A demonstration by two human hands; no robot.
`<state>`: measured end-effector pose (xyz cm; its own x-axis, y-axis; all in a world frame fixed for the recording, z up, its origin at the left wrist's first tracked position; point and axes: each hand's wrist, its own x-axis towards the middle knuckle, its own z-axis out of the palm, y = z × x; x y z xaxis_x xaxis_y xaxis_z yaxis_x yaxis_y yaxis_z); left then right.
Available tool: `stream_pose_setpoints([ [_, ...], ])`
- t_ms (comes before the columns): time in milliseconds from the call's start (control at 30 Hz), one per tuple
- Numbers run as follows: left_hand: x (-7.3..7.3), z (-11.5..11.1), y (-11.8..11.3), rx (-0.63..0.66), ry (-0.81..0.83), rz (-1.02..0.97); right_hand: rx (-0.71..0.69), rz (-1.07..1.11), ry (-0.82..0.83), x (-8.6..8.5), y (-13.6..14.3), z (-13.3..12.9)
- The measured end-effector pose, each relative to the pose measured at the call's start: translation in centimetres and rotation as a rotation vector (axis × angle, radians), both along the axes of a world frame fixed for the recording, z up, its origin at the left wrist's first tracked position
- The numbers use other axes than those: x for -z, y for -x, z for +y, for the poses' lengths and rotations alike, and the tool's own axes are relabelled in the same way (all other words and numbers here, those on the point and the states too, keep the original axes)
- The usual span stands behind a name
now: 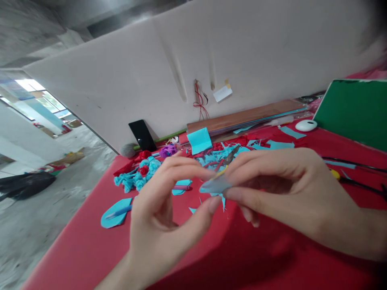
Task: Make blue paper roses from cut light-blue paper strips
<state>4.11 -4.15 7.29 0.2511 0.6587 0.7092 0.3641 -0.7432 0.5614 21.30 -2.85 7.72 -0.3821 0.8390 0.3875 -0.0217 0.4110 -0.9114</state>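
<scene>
Between the thumb and fingers of my right hand [272, 189] is a small light-blue crepe paper piece [214, 185], slightly blurred. Opposite it, my left hand [169, 205] has its thumb and index finger curved and apart around the free end of that piece. Whether the left fingertips touch it I cannot tell. Just behind the fingers lies a pair of pliers [231, 155] among blue paper scraps [216, 156]. Left of my left hand, a blue pen [117, 212] lies on a rounded blue paper cutout [113, 221].
The red tabletop [193, 257] holds crumpled blue paper flowers [145, 173], a purple one [168, 151] and a folded blue sheet [199, 141]. A phone [142, 135] leans on the white panel [121, 80]. A white earbud case [306, 125] and a green board [356, 112] are at right.
</scene>
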Motion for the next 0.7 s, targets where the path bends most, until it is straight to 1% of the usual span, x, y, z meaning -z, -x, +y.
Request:
stream_pose_setpoints([
  [133, -1.3, -0.3, 1.1, -0.171, -0.376, 0.295, 0.056, -0.023, -0.139, 0.1, 0.0, -0.1],
  [167, -1.6, -0.4, 1.3, -0.217, -0.438, 0.349, 0.066, -0.029, -0.164, 0.1, 0.0, -0.1],
  [233, -1.8, -0.6, 1.5, -0.264, -0.514, 0.404, 0.081, -0.045, -0.192, 0.2, 0.0, -0.2],
  [300, -1.8, -0.6, 1.6, -0.261, -0.547, 0.426, 0.081, -0.054, -0.198, 0.2, 0.1, -0.2],
  [500, -1.5, -0.7, 1.9, -0.253, -0.558, 0.413, 0.072, -0.068, -0.209, 0.2, 0.0, -0.1],
  [567, -1.7, -0.6, 1.8, -0.242, -0.548, 0.418, 0.102, -0.088, -0.278, 0.2, -0.1, -0.1],
  [633, -1.8, -0.6, 1.5, -0.240, -0.536, 0.420, 0.153, -0.105, -0.390, 0.3, -0.1, -0.2],
  [667, -1.9, -0.6, 1.3, -0.241, -0.513, 0.407, 0.177, -0.112, -0.436, 0.3, -0.1, -0.2],
  [700, -1.8, -0.6, 1.3, -0.240, -0.452, 0.339, 0.190, -0.118, -0.469, 0.3, -0.1, -0.2],
])
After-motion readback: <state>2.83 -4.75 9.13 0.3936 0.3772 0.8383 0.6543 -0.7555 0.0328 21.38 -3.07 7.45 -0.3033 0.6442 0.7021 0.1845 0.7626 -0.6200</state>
